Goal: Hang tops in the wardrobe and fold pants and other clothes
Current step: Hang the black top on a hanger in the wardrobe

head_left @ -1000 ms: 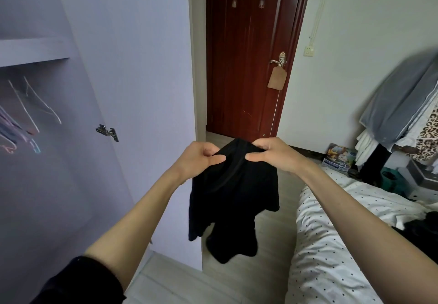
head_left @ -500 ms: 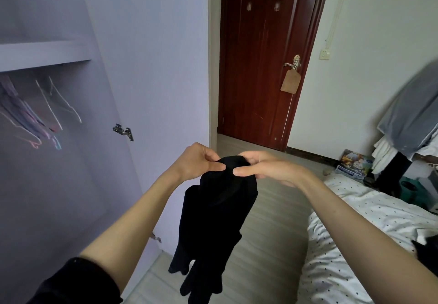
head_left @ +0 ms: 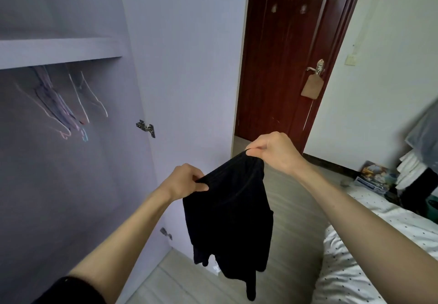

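Black top (head_left: 227,211) pinched at its neckline by left hand (head_left: 187,180) and right hand (head_left: 272,152); next, probably a hanger (head_left: 92,95) from the wardrobe.

Your left hand (head_left: 187,180) and right hand (head_left: 272,152) each pinch the top edge of a black garment (head_left: 230,216), the right grip held higher than the left. The cloth hangs limp below them, above the pale wooden floor (head_left: 289,209). To your left stands the open lilac wardrobe (head_left: 184,67), empty hangers (head_left: 78,104) dangling under its shelf. Ahead is a dark red door (head_left: 279,67). A polka-dot bed (head_left: 350,268) lies at your right.
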